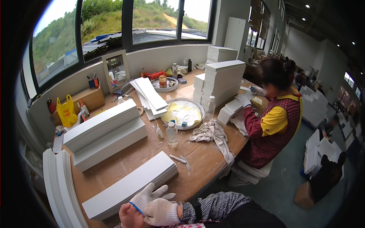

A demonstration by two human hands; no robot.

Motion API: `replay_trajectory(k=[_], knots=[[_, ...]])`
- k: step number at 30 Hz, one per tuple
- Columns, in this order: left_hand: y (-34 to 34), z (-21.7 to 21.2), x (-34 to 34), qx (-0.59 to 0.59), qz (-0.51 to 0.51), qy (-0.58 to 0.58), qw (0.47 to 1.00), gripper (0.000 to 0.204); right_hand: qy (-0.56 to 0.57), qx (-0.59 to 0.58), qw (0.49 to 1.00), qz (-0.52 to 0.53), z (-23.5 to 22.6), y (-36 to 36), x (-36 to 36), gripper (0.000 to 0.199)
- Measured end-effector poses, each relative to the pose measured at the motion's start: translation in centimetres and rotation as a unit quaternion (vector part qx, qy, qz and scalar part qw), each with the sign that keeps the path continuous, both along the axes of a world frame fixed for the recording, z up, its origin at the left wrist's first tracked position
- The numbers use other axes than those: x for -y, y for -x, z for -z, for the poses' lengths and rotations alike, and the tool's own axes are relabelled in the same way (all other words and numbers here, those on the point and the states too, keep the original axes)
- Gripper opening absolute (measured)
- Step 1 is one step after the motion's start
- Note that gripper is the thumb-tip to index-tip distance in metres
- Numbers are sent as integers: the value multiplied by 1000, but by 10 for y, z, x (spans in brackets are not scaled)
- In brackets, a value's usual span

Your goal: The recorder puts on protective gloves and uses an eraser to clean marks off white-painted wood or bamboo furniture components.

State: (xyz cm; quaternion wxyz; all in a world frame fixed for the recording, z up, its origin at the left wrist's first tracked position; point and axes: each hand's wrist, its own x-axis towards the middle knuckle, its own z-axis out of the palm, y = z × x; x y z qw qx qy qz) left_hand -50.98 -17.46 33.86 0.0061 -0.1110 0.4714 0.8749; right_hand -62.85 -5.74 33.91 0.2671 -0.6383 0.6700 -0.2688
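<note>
The left hand (144, 201), fingers loosely spread and holding nothing, is bare at its heel and otherwise inside a white glove (149, 194); the right hand (162, 212), gloved too, curls closed on that glove near its blue cuff edge (136, 208), beside the stack of white boards (131, 184) on the worktop (194, 173). Tugging too hard could stretch the cuff, and a slipping grip might knock the stack askew.

Just at the near side of the white panel stack (127, 185), the right hand (162, 212) partly hides the left hand (149, 195), whose arm (127, 219) the lower edge cuts. Left of this stack, long panels (67, 188) are also cut; far right, one worker (326, 126) looks blurred.
</note>
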Motion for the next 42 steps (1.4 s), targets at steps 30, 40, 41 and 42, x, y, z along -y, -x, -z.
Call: replay_trajectory(k=[30,40,41,42], knots=[[-35,104,-4,-331,1,-211,920,80,115,-11,945,-305,4,-63,42,36],[-48,32,12,195,-75,-190,959,93,87,-54,913,-396,15,-76,51,38],[-50,39,12,166,-94,-195,962,93,87,-54,912,-397,20,-78,52,38],[-52,39,13,137,-113,-200,964,94,104,-43,908,-403,25,-80,55,35]])
